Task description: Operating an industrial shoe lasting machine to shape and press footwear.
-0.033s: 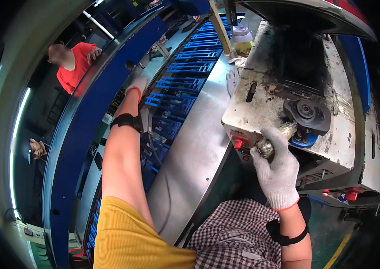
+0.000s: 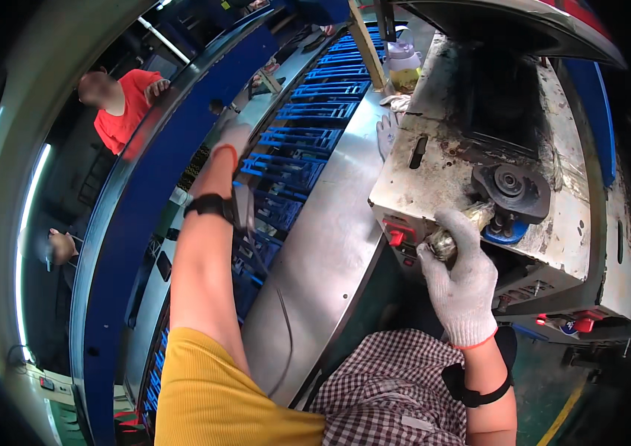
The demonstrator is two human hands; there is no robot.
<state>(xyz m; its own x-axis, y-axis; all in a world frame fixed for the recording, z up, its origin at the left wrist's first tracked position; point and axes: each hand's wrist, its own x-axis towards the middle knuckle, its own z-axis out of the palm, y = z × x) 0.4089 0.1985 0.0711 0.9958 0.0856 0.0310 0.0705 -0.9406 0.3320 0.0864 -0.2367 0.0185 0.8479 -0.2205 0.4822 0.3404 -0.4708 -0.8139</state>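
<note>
My right hand [image 2: 465, 286], in a white knit glove, is closed around a handle [image 2: 442, 244] wrapped in shiny, yellowish tape. The handle joins a dark round metal fitting [image 2: 509, 182] on the worn, off-white machine. My left hand [image 2: 235, 140], also gloved, reaches far across the conveyor toward the metal ledge on its other side. Its fingers are blurred and partly hidden, so I cannot see whether it holds anything. Under my left wrist, a grey box-shaped thing [image 2: 244, 207] with a thin cable hangs by the black wrist strap [image 2: 209, 204].
Blue slats [image 2: 293, 141] line the conveyor beside a bare metal sheet [image 2: 315, 260]. A glove [image 2: 386, 135] lies by the machine [image 2: 412, 186], and a jug [image 2: 403, 63] stands behind. A red switch [image 2: 396, 238] sticks out near my right hand. A person in red [image 2: 126, 111] stands beyond the blue beam [image 2: 170, 141].
My left forearm and hand have shifted slightly, and the cable below has swung to the right. My right hand keeps its hold on the handle. The person at lower left has moved a little.
</note>
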